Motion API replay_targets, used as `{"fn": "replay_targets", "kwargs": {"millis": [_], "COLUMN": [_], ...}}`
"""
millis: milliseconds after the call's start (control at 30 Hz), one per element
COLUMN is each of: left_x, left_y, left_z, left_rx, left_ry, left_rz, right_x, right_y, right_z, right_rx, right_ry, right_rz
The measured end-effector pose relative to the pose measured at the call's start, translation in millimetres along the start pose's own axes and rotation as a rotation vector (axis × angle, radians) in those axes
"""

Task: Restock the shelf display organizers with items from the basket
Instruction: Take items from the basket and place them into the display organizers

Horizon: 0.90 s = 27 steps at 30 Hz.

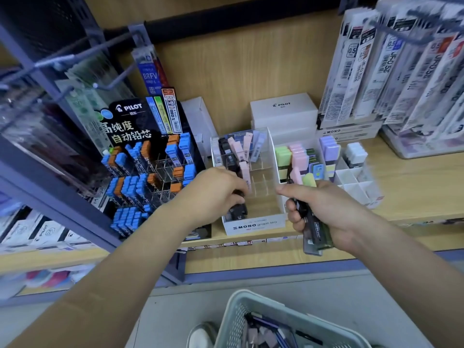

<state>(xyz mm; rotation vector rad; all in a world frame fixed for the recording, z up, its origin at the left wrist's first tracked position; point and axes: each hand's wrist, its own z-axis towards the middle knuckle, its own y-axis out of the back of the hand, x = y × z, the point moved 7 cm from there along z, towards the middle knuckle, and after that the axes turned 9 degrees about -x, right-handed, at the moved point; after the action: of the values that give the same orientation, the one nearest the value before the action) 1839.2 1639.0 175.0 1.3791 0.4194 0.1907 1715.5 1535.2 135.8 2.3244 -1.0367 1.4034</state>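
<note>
The restocking looks partly done, with a fair share left. In the centre of the frame, the clear acrylic organizer with a white "MONO graph MG" front label [253, 226] has black, pink and lavender lead cases standing in its back rows, while most of its middle and front cells are bare.

The left hand [216, 194] reaches into the organizer's front left corner, fingers curled down around a slim black lead case [238, 213] that stands in or just above a front cell; whether it is fully seated cannot be told. The right hand [326, 209], just right of the organizer, grips a bundle of dark translucent lead cases [313, 232] waiting to go in.

At the bottom of the frame, the pale grey mesh plastic basket [233, 325] holds more packets, blurred and hard to identify. To the right, the white divided tray [351, 182] also shows open cells, so I judge more filling lies ahead.
</note>
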Motion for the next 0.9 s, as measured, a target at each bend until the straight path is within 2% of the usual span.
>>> {"fn": "replay_targets", "kwargs": {"millis": [100, 233, 367, 433, 567, 900], "left_x": [4.9, 16.8, 30.7, 31.4, 24.6, 16.9], "left_y": [10.9, 30.8, 43.1, 51.4, 44.7, 6.8], "left_z": [-1.1, -3.4, -8.9, -11.9, -16.1, -16.3], "left_rx": [-0.051, -0.222, -0.258, -0.222, -0.041, -0.002], "left_ry": [0.028, 0.162, 0.284, 0.295, 0.258, 0.186], "left_rz": [-0.047, -0.137, -0.200, -0.210, -0.173, -0.036], "right_x": [-1.1, -2.2, -2.1, -1.5, -1.1, -4.9], "right_y": [-0.8, 2.7, 5.1, 6.0, 7.3, -8.5], "right_z": [0.0, 2.8, 5.0, 5.6, 6.4, -0.1], "right_rx": [-0.008, -0.058, -0.065, -0.062, -0.071, -0.011], "right_ry": [-0.004, -0.033, -0.049, -0.041, -0.022, 0.022], "right_rz": [0.003, 0.047, 0.085, 0.083, 0.068, -0.040]}}
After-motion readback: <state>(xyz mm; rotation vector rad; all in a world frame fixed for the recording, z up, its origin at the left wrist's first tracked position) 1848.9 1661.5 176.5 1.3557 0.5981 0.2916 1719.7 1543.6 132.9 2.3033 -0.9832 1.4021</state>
